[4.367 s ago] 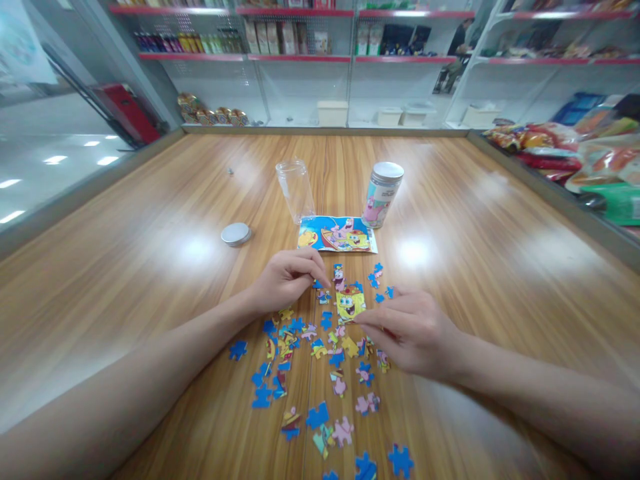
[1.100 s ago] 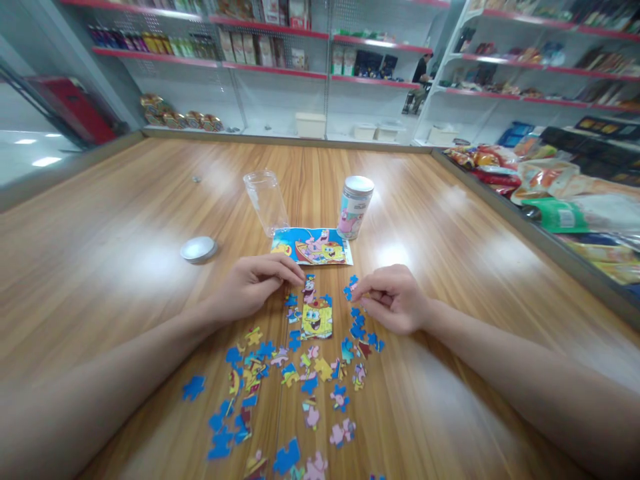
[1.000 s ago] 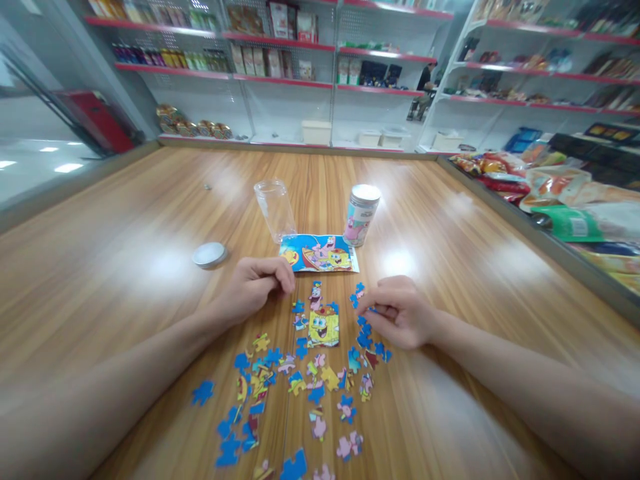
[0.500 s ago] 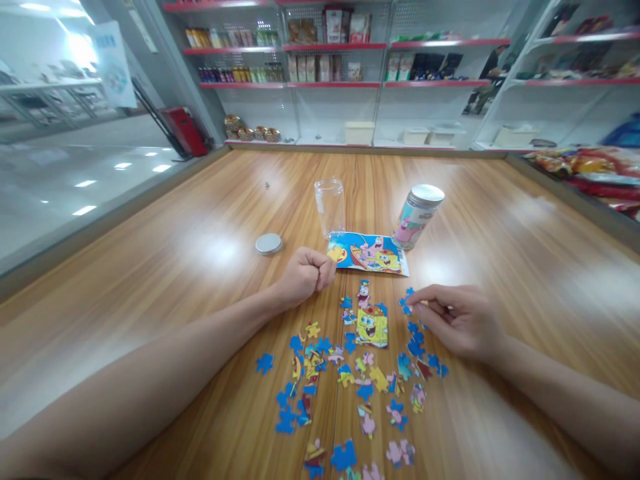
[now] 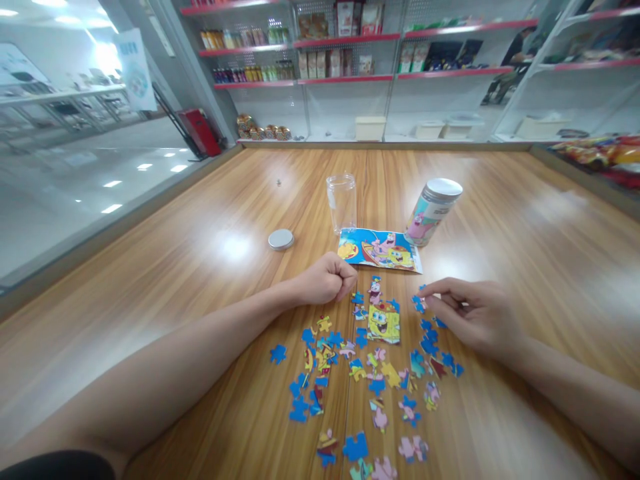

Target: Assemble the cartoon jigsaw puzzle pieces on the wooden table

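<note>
table (image 5: 200, 227) — glossy wood | jar (image 5: 341, 203) — clear plastic | puzzle pieces (image 5: 384, 323): card

Left hand (image 5: 327, 280) rests curled in a fist; right hand (image 5: 477, 319) lies palm-down, thumb and forefinger pinched together.

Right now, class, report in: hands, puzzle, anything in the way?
Left hand fisted on table. Right hand pinching blue piece. Joined block between hands, loose pieces below it. Nothing blocks it.
</note>
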`<state>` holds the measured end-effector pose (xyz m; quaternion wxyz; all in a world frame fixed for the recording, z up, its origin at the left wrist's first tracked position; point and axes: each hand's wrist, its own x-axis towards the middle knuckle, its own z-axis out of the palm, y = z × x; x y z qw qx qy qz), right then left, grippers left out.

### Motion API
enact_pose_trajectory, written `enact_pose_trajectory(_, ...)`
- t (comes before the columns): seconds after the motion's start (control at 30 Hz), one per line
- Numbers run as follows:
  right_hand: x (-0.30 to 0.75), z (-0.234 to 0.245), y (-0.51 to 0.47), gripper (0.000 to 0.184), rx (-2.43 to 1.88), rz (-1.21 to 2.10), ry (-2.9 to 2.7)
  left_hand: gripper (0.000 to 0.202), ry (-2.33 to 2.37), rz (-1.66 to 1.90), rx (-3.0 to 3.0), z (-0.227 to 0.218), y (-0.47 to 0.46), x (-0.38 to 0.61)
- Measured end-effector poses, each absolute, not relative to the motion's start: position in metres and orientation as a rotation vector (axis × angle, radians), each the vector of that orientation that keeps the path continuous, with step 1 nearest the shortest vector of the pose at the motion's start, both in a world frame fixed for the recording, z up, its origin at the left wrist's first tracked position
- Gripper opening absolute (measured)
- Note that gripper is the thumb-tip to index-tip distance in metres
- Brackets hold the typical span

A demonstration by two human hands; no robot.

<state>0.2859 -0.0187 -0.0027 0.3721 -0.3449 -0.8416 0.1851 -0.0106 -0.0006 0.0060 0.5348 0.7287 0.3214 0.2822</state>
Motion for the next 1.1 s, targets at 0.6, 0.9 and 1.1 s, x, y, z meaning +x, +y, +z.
enact_pose_trajectory(0.6, 0.285, -0.005, -0.021, 0.011, -0.877, 0.474, -2.187, 0.017, 0.490, 0.133, 2.068, 0.029, -0.010, -0.014)
enact_pose_trajectory(0.9, 0.282, -0.005, -0.022, 0.011, -0.859, 0.583, -2.189, 0.011, 0.511, 0.007, 2.328, 0.041, -0.019, -0.006)
enact_pose_trajectory(1.1, 0.282, -0.007, -0.021, 0.012, -0.836, 0.623, -2.185, 0.024, 0.553, 0.003, 2.383, 0.035, -0.018, -0.008)
